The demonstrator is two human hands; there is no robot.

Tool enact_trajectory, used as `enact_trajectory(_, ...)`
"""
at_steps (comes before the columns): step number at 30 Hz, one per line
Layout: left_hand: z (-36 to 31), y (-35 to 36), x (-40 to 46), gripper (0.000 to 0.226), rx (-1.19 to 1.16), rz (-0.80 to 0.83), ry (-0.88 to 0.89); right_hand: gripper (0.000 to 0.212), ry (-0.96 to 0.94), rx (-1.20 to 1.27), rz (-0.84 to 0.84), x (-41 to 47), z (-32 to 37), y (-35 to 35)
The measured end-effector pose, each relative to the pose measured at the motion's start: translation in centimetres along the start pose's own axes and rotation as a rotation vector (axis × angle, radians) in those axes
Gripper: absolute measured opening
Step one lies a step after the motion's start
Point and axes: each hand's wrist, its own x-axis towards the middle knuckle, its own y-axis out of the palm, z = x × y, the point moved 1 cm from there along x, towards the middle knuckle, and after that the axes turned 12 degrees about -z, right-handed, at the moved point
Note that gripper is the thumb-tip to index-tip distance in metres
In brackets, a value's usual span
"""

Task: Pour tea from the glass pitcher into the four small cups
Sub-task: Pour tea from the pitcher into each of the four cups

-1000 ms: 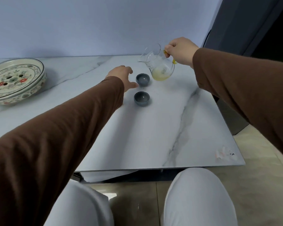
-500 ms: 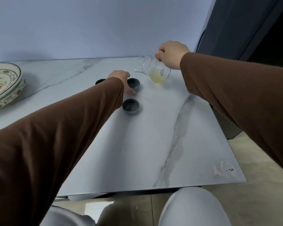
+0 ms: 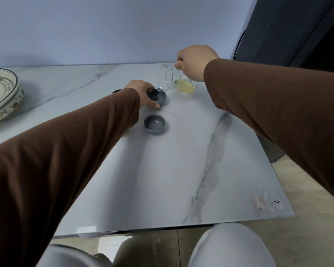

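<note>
At the far left edge a patterned plate point(image 3: 0, 93) sits on the marble table point(image 3: 181, 170). Further right, a dark cup point(image 3: 116, 91) peeks out behind the left hand point(image 3: 143, 93), mostly hidden. The left hand rests on the table with fingers curved around the far cup point(image 3: 157, 97), thumb touching the near side of it. A second gray cup point(image 3: 154, 124) stands just in front, apart from the hand; whether it holds tea is hard to tell. To the right, the glass pitcher point(image 3: 174, 79) is tipped steeply, its spout over the rim of the far cup, pale yellow tea pooled in its low side. The right hand point(image 3: 196, 61) is closed tight on the pitcher's handle. Both sleeves are brown.
</note>
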Motion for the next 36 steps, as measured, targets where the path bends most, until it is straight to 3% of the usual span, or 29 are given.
enact_trajectory(11,0.6,0.0,0.4,0.072,-0.047,0.003,-0.009,0.030,-0.154,-0.194,0.002,0.4,1.5,-0.5)
enact_trajectory(36,0.5,0.0,0.1,0.067,-0.034,-0.002,0.008,0.029,-0.343,-0.301,-0.096,0.6,2.9,-1.3)
